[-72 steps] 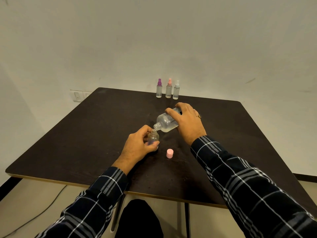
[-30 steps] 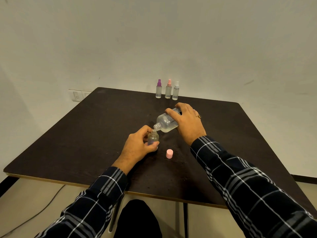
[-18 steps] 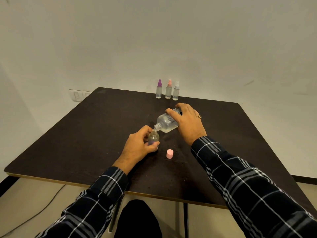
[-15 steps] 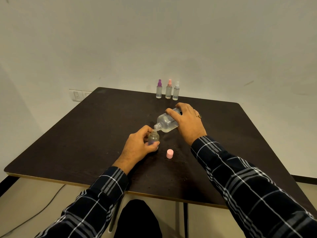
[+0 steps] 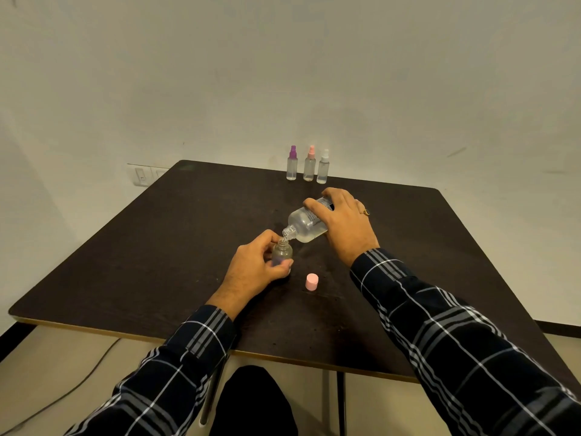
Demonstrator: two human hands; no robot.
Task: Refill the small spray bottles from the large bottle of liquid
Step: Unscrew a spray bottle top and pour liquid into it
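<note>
Plaid sleeves [image 5: 201,335] are reaching in from the near edge, and we are working over a dark wood-grain surface [image 5: 151,265]. Nearest us, a pink cap [image 5: 311,281] is standing alone on the surface, just right of the left hand [image 5: 254,272].

With that hand we are steadying the small bottle [image 5: 282,251], uncapped and upright on the surface. Thumb and fingers [image 5: 268,242] are curling round its body, leaving the neck free.

Just beyond it we are tipping the large bottle [image 5: 306,223] down toward the left, its open mouth sitting right over the small bottle's neck. Clear liquid is pooling along the large bottle's lower side. We cannot tell whether a stream is running between the two mouths.

The right hand [image 5: 344,221] is wrapping over the large bottle from above, its fingers curling round the body. A ring [image 5: 365,211] is showing on one finger.

At the far edge three spray bottles are standing upright in a close row. From left to right these are the purple-topped bottle [image 5: 292,163], the pink-topped bottle [image 5: 310,164] and the white-topped bottle [image 5: 323,166]. Past the far left corner, a wall switch plate [image 5: 143,177] is showing.
</note>
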